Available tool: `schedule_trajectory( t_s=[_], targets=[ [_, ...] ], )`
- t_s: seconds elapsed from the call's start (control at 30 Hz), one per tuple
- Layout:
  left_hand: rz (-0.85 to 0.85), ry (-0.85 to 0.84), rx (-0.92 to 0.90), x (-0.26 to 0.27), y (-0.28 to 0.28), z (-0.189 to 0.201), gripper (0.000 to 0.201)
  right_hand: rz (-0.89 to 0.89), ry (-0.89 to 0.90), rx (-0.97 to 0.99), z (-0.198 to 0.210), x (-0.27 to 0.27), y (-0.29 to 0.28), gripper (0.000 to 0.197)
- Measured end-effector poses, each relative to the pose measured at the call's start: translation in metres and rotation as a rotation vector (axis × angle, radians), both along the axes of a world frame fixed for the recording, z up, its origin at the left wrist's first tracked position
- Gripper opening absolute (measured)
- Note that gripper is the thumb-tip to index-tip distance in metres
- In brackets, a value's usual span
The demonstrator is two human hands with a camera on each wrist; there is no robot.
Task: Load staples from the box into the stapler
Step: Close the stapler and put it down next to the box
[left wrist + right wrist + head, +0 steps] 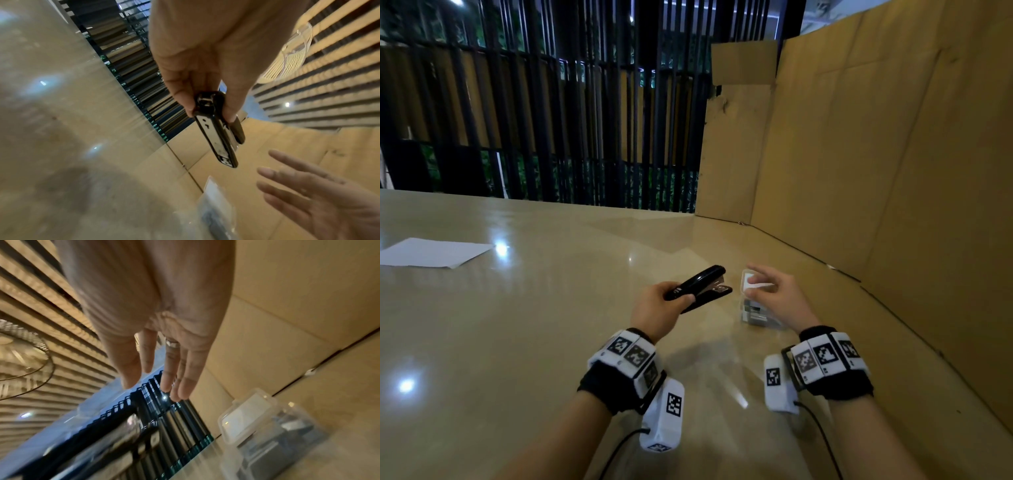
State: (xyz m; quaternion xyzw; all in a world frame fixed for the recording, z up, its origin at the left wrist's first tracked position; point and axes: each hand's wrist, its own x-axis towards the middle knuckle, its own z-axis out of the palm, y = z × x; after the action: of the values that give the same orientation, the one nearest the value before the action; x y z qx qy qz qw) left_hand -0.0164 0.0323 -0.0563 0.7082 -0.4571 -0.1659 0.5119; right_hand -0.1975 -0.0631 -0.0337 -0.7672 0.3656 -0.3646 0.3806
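Observation:
My left hand grips the rear of a black stapler and holds it above the table, its nose pointing away and to the right. The stapler shows its metal underside in the left wrist view, pinched between thumb and fingers of the left hand. A clear plastic staple box lies on the table with its lid open. My right hand hovers over the box with straight, spread fingers and holds nothing. The box is blurred in the right wrist view.
A tall cardboard wall stands close along the right and behind the box. A white sheet of paper lies at the far left of the glossy beige table. Dark vertical bars run behind the table's far edge.

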Motion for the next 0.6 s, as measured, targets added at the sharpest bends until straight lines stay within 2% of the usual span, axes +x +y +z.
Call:
schedule_trajectory(
  t_s=[0.17, 0.27, 0.33, 0.43, 0.53, 0.6],
  targets=[
    [0.086, -0.193, 0.184, -0.014, -0.03, 0.012, 0.032, -0.121, 0.261, 0.079, -0.005, -0.03, -0.02, 0.038],
    [0.087, -0.294, 0.292, -0.022, -0.042, 0.013, 0.034, -0.081, 0.525, 0.087, -0.006, -0.037, -0.02, 0.033],
    [0.088, -0.322, 0.34, -0.027, -0.049, 0.011, 0.036, -0.045, 0.614, 0.099, -0.007, -0.036, -0.018, 0.033],
    [0.082, -0.338, 0.356, -0.033, -0.058, 0.013, 0.035, -0.047, 0.731, 0.034, -0.008, -0.026, -0.023, 0.036],
    [0.061, -0.374, 0.393, -0.04, -0.064, 0.016, 0.032, -0.07, 0.959, -0.062, -0.005, -0.014, -0.029, 0.038],
    [0.036, -0.418, 0.422, -0.045, -0.069, 0.015, 0.025, -0.088, 1.051, -0.125, -0.004, -0.008, -0.033, 0.035]
  ],
)
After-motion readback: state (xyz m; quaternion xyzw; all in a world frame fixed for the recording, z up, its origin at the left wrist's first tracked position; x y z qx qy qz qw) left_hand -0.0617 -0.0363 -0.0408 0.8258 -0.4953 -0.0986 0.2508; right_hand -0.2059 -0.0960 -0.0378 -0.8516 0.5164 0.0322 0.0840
